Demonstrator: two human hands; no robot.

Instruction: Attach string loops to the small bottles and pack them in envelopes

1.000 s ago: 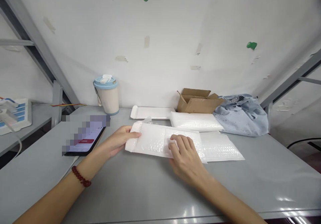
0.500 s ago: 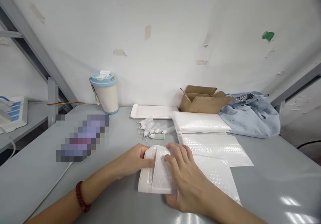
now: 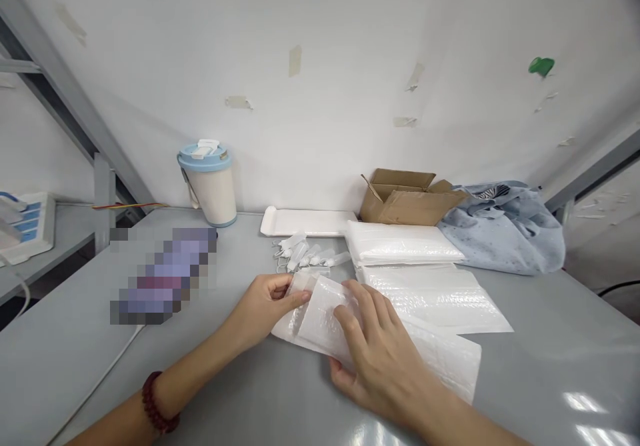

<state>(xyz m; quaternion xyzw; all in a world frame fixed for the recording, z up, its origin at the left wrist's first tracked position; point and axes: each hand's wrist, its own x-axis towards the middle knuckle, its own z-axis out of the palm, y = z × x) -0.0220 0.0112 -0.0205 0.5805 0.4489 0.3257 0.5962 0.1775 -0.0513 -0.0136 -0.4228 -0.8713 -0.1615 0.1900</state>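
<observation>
A white bubble mailer (image 3: 323,313) is held between my two hands, just above the grey table. My left hand (image 3: 273,306) pinches its left end near the flap, thumb on top. Over the right part lies my right hand (image 3: 375,346), fingers bent on the upper face and thumb at the lower edge. Just beyond the mailer lies a small heap of clear plastic dropper bottles (image 3: 303,254), partly hidden by it. To the right, another white bubble mailer (image 3: 447,353) lies flat, partly covered by my right hand.
Further mailers (image 3: 435,293) and a padded one (image 3: 400,243) lie back right. Behind are an open cardboard box (image 3: 410,203), a light blue cloth (image 3: 505,239), a long white packet (image 3: 310,222) and a lidded cup (image 3: 213,189). A pixelated phone-like object (image 3: 165,276) with a cable lies left.
The held mailer has tilted, its left end rising toward the bottles and now covering more of them. My left hand has moved up slightly with it; my right hand stays on the mailer.
</observation>
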